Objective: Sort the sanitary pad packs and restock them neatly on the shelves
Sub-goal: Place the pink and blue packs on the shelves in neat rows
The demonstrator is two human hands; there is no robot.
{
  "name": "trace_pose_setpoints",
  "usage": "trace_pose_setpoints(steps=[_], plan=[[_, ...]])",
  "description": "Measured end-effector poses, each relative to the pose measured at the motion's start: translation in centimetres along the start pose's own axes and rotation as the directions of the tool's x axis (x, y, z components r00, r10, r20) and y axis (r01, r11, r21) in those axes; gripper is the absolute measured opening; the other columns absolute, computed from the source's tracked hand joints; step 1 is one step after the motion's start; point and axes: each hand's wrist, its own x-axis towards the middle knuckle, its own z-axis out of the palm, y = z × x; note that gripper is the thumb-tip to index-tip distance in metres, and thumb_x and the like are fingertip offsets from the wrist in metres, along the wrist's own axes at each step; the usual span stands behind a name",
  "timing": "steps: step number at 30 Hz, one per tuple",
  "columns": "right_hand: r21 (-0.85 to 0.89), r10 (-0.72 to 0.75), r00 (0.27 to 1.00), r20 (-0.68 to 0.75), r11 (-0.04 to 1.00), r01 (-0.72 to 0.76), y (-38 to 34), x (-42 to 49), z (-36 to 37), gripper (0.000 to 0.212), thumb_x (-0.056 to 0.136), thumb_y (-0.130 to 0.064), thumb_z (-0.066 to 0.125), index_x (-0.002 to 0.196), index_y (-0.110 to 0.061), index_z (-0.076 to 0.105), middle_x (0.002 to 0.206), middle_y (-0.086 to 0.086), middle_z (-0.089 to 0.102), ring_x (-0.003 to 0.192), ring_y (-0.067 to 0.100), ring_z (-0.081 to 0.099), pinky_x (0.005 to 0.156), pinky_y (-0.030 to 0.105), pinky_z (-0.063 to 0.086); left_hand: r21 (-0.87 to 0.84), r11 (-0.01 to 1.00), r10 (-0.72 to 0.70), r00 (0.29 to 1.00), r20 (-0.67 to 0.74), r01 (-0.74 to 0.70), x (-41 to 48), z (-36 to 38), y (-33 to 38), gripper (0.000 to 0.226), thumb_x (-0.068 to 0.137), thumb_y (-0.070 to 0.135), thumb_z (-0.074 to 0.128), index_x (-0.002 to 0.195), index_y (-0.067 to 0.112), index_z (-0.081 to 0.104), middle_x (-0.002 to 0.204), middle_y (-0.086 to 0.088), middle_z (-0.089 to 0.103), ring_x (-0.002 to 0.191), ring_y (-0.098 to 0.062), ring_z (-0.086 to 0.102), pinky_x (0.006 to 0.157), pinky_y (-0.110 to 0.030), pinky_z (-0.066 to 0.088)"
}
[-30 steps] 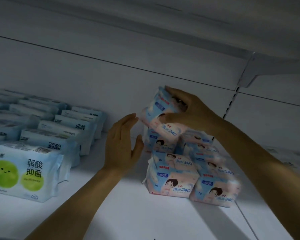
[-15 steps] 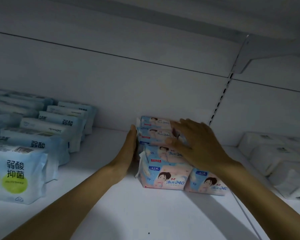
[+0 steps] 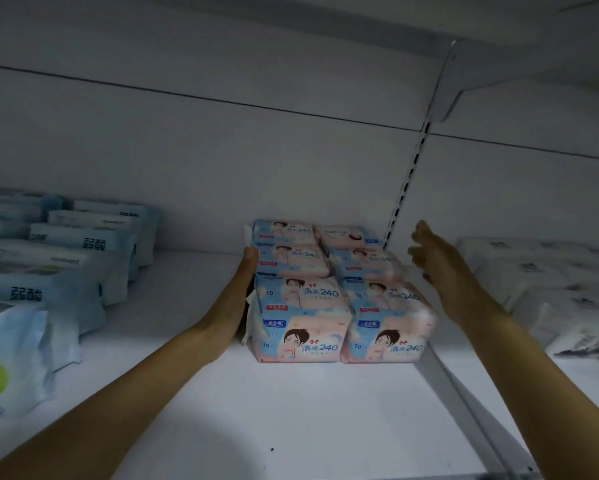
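Observation:
Several pink-and-blue sanitary pad packs marked 240 stand in two rows on the white shelf, running back to the rear wall. My left hand lies flat with straight fingers against the left side of the left row. My right hand hovers open just right of the right row, fingers spread and blurred, touching nothing that I can see.
Blue-and-white packs with green circles fill the shelf's left side in rows. White packs lie on the neighbouring shelf at the right, past a slotted upright. Another shelf and its bracket hang overhead.
My right hand has lifted off the tops of the packs and swung to the right of the rows. The packs now stand in two even rows. My left hand stays against their left side.

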Motion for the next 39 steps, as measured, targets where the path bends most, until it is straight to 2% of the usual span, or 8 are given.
trace_pose_setpoints(steps=[5,12,15,20,28,33,36,39], plan=[[0.094,0.158,0.952,0.263,0.978,-0.188,1.9,-1.5,1.7,0.04,0.099,-0.048,0.037,0.094,-0.016,0.06,0.066,0.005,0.073,0.057,0.02,0.071,0.048,0.027,0.056,0.031,0.999,0.012,0.999,-0.031,-0.011,0.1,0.0,-0.1,0.05,0.096,0.057,0.018,0.114,0.033,0.059,0.097,0.007,0.075,0.085,-0.016,0.073,0.066,-0.028,0.059],[-0.014,0.135,0.99,0.042,0.991,-0.135,1.2,3.3,0.3,0.057,0.09,-0.058,0.052,0.12,-0.01,0.06,0.113,0.009,0.064,0.103,0.023,0.059,0.095,0.039,0.048,0.023,0.999,0.031,0.998,-0.048,-0.03,0.2,-0.3,-0.4,0.049,0.093,0.056,0.021,0.112,0.031,0.059,0.092,0.006,0.076,0.08,-0.016,0.073,0.061,-0.027,0.059],[-0.114,0.169,0.985,0.046,0.98,-0.163,0.8,5.5,0.6,0.063,0.085,-0.062,0.056,0.112,-0.006,0.063,0.108,0.012,0.065,0.091,0.023,0.06,0.09,0.038,0.049,0.004,0.999,0.036,0.999,-0.038,-0.036,0.2,-0.6,-0.3,0.064,0.081,0.065,0.025,0.122,0.028,0.058,0.106,0.0,0.073,0.092,-0.021,0.072,0.074,-0.033,0.06],[-0.178,0.161,0.981,0.105,0.974,-0.141,0.5,7.0,2.6,0.051,0.081,-0.044,0.072,0.099,0.003,0.065,0.079,0.013,0.066,0.044,0.016,0.062,0.038,0.019,0.045,-0.069,0.996,0.046,0.999,-0.026,-0.048,0.2,-0.9,-0.1,0.068,0.081,0.067,0.024,0.127,0.029,0.056,0.117,-0.003,0.069,0.104,-0.026,0.068,0.086,-0.043,0.056],[-0.092,-0.182,0.965,-0.189,0.982,0.167,-0.6,7.0,1.9,0.041,0.085,-0.041,0.07,0.078,0.0,0.071,0.082,0.018,0.071,0.074,0.03,0.067,0.075,0.051,0.058,0.099,0.97,0.237,0.952,-0.194,-0.221,0.4,-1.3,0.5,0.063,0.085,0.064,0.048,0.136,0.027,0.04,0.132,0.012,0.053,0.111,-0.006,0.059,0.089,-0.024,0.052],[-0.041,-0.601,0.744,-0.293,0.785,0.618,-2.9,3.8,1.7,0.041,0.093,-0.031,0.061,0.065,-0.001,0.059,0.062,0.011,0.059,0.062,0.009,0.05,0.057,0.038,0.046,0.15,0.914,0.405,0.838,-0.365,-0.376,0.7,-1.8,2.1,0.048,0.088,0.046,0.056,0.131,0.034,0.04,0.132,0.015,0.046,0.12,-0.003,0.045,0.083,-0.006,0.036],[-0.098,-0.8,0.577,-0.167,0.596,0.797,-5.4,0.5,3.3,0.022,0.094,-0.022,0.058,0.074,-0.021,0.065,0.069,-0.014,0.062,0.066,0.0,0.053,0.061,0.023,0.044,0.25,0.884,0.464,0.807,-0.364,-0.395,1.1,-1.8,3.5,0.041,0.097,0.025,0.054,0.136,0.023,0.044,0.132,0.011,0.052,0.114,0.002,0.052,0.068,0.004,0.037],[-0.084,-0.882,0.472,0.012,0.469,0.879,-7.0,-2.2,5.7,0.013,0.093,-0.032,0.053,0.096,-0.027,0.064,0.09,-0.013,0.063,0.085,0.009,0.063,0.068,0.02,0.05,0.268,0.842,0.529,0.816,-0.234,-0.469,-0.4,-1.4,3.7,0.044,0.091,0.042,0.051,0.131,0.025,0.046,0.112,0.033,0.056,0.098,0.022,0.053,0.07,0.003,0.042]])
